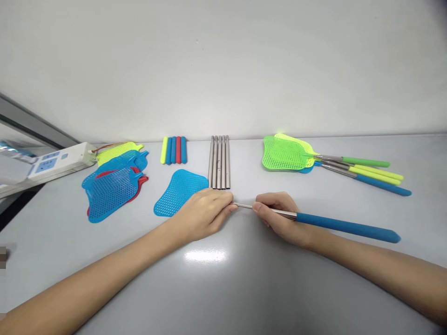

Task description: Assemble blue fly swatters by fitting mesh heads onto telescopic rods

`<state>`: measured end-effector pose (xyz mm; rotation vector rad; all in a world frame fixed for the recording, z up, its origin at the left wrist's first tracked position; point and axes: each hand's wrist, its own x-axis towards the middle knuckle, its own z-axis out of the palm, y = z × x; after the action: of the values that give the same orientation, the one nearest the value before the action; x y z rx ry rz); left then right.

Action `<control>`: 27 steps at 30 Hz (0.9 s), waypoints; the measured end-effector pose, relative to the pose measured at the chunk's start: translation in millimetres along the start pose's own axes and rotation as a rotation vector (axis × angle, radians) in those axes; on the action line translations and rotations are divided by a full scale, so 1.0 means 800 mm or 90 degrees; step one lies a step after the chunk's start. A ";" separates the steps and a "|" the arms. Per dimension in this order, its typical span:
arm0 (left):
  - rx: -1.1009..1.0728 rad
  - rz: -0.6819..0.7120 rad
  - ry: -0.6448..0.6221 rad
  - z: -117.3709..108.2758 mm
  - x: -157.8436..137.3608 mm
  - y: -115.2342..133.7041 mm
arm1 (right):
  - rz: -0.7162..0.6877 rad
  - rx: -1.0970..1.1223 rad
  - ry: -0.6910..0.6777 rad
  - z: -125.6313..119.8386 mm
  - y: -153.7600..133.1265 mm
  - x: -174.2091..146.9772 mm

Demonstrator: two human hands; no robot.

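Blue swatter head (178,191) lies flat on the grey bench (223,279), left hand (204,214) closed in a pinch grip on its neck end; right hand (279,218) grips a metal rod with blue foam handle (345,227), rod tip meeting the left fingers. Behind: bare rods (219,162), foam grips (173,150), loose heads (113,184), finished swatters (314,160).
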<state>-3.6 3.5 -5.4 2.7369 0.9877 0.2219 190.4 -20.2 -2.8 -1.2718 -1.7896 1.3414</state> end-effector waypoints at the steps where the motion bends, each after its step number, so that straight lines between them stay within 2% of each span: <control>1: 0.000 0.001 0.001 0.000 0.000 0.000 | 0.000 -0.001 0.002 0.000 0.000 0.000; 27: -0.009 -0.012 0.002 0.000 0.001 0.000 | 0.011 0.008 -0.004 0.000 -0.005 0.002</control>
<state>-3.1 3.7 -5.3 2.7140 1.0081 0.2298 188.4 -19.0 0.8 -1.2807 -1.7748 1.3658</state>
